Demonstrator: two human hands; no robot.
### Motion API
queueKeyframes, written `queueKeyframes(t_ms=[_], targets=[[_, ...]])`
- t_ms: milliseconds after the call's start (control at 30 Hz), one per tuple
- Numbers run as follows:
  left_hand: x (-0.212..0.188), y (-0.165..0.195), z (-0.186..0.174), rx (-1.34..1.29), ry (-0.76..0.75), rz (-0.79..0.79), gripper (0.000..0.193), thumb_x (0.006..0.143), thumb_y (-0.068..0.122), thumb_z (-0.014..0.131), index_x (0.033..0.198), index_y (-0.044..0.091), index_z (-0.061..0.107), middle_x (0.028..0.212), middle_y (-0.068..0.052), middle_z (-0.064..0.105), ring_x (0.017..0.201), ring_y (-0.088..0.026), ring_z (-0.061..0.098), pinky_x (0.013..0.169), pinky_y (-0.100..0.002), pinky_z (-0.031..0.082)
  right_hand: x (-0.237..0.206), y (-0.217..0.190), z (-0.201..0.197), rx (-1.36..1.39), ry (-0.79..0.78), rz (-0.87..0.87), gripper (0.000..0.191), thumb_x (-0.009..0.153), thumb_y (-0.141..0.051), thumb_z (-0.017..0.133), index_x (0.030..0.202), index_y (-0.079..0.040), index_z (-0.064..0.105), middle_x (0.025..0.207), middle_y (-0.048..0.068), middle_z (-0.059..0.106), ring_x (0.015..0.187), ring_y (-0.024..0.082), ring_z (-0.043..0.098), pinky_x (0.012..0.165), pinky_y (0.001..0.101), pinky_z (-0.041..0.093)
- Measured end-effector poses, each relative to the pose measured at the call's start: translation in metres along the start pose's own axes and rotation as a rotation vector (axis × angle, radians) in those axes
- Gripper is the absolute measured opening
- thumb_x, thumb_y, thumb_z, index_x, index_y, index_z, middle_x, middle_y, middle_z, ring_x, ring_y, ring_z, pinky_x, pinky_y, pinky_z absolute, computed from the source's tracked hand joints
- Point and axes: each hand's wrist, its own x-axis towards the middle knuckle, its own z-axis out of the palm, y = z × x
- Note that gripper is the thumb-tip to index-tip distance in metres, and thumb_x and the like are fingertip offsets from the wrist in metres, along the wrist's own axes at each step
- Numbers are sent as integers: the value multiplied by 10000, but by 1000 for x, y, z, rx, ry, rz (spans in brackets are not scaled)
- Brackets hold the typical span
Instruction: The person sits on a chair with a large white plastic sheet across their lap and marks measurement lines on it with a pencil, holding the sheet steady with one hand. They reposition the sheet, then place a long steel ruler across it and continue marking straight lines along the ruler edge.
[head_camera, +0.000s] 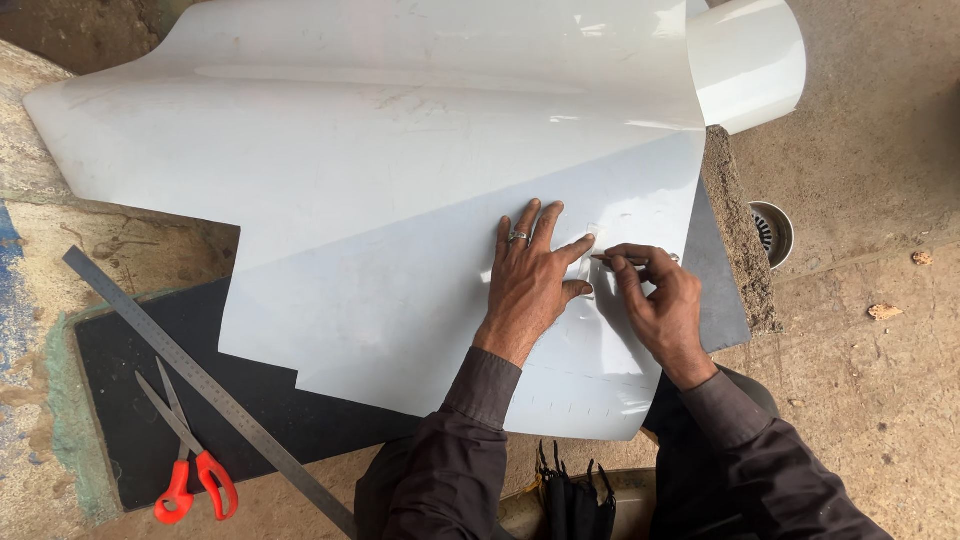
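Lying under left hand, white sheet, right hand gripping blade

The thin tool pinched in the right hand is mostly covered by its fingers, its tip just beyond them too small to identify, while the white sheet runs past the top edge.

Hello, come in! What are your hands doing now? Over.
Left hand flat on white sheet. Right hand pinching thin tool against it. Steel ruler, red scissors lying aside.
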Motion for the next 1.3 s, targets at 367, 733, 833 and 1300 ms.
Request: queueKeyframes(t_ms=[367,733,833,1300], targets=[[0,0,2,-6,14,4,555,614,324,831,1152,286,703,1473,-111,419,1409,-330,276,1185,-573,187,5,-8,0,-81,-76,-68,186,941,-195,635,1068,-69,685,848,72,697,664,146,664,486,268,535],[1,1,1,-1,17,7,548,619,330,834,1149,282,703,1473,-104,424,1414,-328,280,1190,-576,190,3,-6,2,-85,-81,-114,151,948,-162,618,1039,-56,676,861,75,701,646,154,655,512,276,538],[2,1,2,5,3,-2,560,613,327,835,1154,285,700,1466,-105,423,1407,-329,278,1185,-577,186,4,-5,3,-99,-90,-77,151,941,-157,619,1035,-53,673,863,76,702,631,152,654,481,277,533],[1,0,2,-5,15,1,560,607,313,838,1149,290,702,1468,-99,426,1407,-323,279,1185,-568,189,4,-9,3,-120,-68,-118,135,957,-146,630,1044,-49,669,856,75,701,639,154,651,522,269,528]])
